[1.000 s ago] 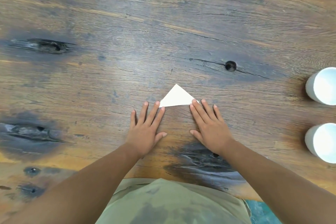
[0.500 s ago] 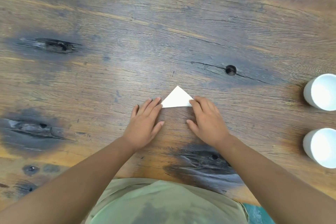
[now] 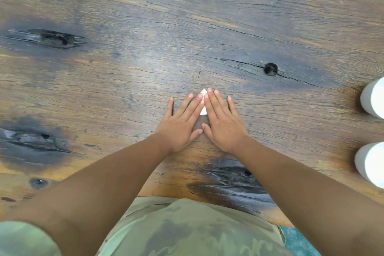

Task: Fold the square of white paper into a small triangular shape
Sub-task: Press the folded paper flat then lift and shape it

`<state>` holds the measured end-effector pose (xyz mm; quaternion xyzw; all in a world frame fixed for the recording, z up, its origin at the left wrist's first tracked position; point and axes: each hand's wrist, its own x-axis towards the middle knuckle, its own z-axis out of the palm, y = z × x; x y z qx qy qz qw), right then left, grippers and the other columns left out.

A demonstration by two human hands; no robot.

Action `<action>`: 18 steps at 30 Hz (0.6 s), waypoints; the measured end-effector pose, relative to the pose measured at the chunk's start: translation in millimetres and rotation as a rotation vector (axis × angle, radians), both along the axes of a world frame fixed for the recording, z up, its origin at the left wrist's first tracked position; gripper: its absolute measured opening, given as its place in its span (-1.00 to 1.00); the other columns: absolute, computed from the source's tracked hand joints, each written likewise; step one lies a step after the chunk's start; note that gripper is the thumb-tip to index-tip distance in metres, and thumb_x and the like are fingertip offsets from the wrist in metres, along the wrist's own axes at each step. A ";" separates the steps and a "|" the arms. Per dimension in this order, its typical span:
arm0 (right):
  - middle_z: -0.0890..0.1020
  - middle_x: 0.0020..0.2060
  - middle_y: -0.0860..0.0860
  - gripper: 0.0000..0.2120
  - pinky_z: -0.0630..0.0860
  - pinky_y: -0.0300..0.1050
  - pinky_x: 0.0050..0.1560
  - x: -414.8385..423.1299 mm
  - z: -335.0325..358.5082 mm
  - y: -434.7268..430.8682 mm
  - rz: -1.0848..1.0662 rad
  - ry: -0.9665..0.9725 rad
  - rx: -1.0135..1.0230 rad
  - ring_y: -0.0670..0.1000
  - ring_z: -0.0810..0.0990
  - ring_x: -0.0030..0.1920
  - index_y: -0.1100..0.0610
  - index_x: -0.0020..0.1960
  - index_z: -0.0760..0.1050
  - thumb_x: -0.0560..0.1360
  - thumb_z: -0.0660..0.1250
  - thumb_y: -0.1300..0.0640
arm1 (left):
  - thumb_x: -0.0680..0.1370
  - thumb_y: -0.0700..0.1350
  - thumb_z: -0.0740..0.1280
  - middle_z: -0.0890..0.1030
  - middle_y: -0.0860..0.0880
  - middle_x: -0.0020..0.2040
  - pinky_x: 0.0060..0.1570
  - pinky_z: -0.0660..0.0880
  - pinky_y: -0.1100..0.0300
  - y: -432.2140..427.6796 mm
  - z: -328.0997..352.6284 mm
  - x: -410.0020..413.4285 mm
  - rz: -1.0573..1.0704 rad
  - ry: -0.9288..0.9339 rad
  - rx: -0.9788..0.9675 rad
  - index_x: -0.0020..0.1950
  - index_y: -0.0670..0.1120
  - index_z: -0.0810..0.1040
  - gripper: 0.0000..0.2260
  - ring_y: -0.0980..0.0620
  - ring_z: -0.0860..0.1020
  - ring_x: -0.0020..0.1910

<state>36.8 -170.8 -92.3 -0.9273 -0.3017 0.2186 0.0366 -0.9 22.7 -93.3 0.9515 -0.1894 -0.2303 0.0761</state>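
Observation:
The white paper, folded into a small triangle, lies on the wooden table just ahead of me. Both my hands lie flat on top of it, palms down, fingers straight and angled toward each other. My left hand covers the triangle's left half and my right hand covers its right half. Only the paper's top tip and a thin white sliver between my index fingers show. My thumbs nearly touch below it.
Two white cups stand at the table's right edge. A dark knot hole sits beyond my right hand. The table's near edge runs just above my green shirt.
Both hands have slid forward and inward from the triangle's lower corners onto the paper, so that they now cover nearly all of it. The paper stays in the same spot.

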 end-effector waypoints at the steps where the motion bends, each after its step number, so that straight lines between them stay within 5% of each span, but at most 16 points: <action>1: -0.23 0.59 0.11 -0.25 -0.10 0.21 0.56 -0.1 -2.6 -0.7 0.001 -0.009 0.007 0.08 -0.27 0.58 0.20 0.58 -0.27 0.62 0.00 -0.16 | 0.65 0.25 -0.05 -0.25 -0.01 0.63 0.48 -0.09 -0.37 -0.2 -1.4 -0.2 -0.001 -0.003 -0.006 0.62 -0.08 -0.24 -0.31 -0.04 -0.25 0.60; 18: -0.15 0.60 0.14 -0.27 -0.05 0.20 0.56 -24.5 -8.5 -43.1 -0.084 -0.065 -0.010 0.09 -0.20 0.59 0.23 0.59 -0.20 0.63 -0.08 -0.22 | 0.57 0.43 -0.11 -0.34 -0.02 0.61 0.43 -0.25 -0.34 0.3 -6.5 2.6 -0.014 -0.001 -0.027 0.60 -0.10 -0.30 -0.16 -0.04 -0.31 0.58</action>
